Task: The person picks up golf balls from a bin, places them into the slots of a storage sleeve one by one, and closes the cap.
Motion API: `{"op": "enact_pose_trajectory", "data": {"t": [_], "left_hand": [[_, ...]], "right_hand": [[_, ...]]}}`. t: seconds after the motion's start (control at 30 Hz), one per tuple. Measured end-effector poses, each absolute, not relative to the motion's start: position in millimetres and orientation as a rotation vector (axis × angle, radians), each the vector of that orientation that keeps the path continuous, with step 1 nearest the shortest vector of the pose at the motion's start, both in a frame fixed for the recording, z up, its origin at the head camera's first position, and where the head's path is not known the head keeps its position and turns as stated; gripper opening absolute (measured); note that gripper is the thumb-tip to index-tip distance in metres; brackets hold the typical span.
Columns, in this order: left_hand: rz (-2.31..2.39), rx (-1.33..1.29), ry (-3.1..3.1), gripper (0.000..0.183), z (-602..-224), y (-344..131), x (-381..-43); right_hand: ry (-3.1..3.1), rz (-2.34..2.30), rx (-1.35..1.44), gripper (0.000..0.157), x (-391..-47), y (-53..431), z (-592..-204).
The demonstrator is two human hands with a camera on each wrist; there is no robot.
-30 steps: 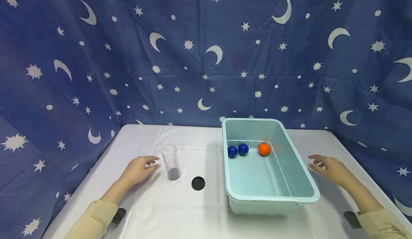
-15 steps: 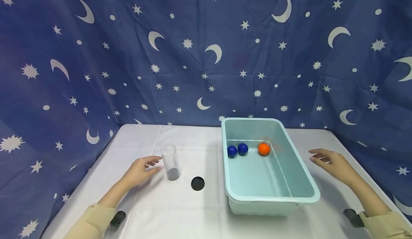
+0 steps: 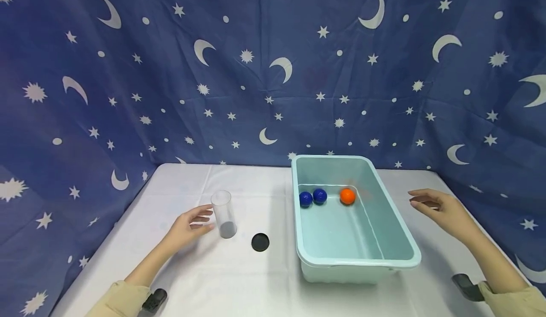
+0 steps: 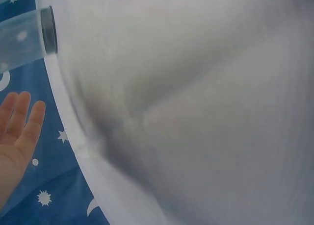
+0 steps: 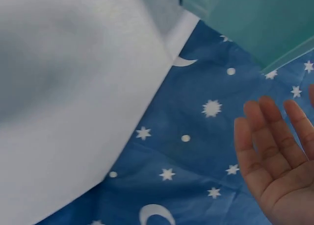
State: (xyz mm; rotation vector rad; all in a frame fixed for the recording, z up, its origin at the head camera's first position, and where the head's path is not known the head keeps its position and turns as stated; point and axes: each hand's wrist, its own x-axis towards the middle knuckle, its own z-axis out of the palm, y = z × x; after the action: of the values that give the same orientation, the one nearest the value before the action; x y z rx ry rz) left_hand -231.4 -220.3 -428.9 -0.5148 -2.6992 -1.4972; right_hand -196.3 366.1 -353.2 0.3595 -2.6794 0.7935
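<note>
A clear cylinder [image 3: 223,213] with a dark grey bottom stands upright on the left part of the white table. My left hand [image 3: 191,224] is just left of it, fingers and thumb spread toward its wall and holding nothing. In the left wrist view the cylinder [image 4: 24,38] lies beyond the relaxed fingertips. A flat black disc [image 3: 260,242] rests on the cloth right of the cylinder. My right hand [image 3: 443,211] hovers right of the light teal bin [image 3: 358,262], fingers loosely bent with nothing in them. The right wrist view shows its open palm [image 5: 284,171].
Inside the bin, two blue balls [image 3: 320,195] sit at the back left and an orange ball [image 3: 347,196] at the back middle. A blue curtain [image 3: 239,70] with moons and stars rises behind the white table [image 3: 256,288]. Each wrist carries a black device [image 3: 154,300].
My right hand has risen a little beside the bin. The left hand has shifted slightly closer to the cylinder. The whole head view has drifted slightly; the objects stay in place.
</note>
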Motion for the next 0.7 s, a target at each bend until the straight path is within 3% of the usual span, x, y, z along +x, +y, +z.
{"op": "enact_pose_trajectory", "data": {"t": [0.7], "left_hand": [[-1.674,-0.445,-2.596,0.056,-422.4,-201.2,-229.8]], "right_hand": [[-2.734,0.710,0.483,0.030,-184.7,330.2,-304.4]]}}
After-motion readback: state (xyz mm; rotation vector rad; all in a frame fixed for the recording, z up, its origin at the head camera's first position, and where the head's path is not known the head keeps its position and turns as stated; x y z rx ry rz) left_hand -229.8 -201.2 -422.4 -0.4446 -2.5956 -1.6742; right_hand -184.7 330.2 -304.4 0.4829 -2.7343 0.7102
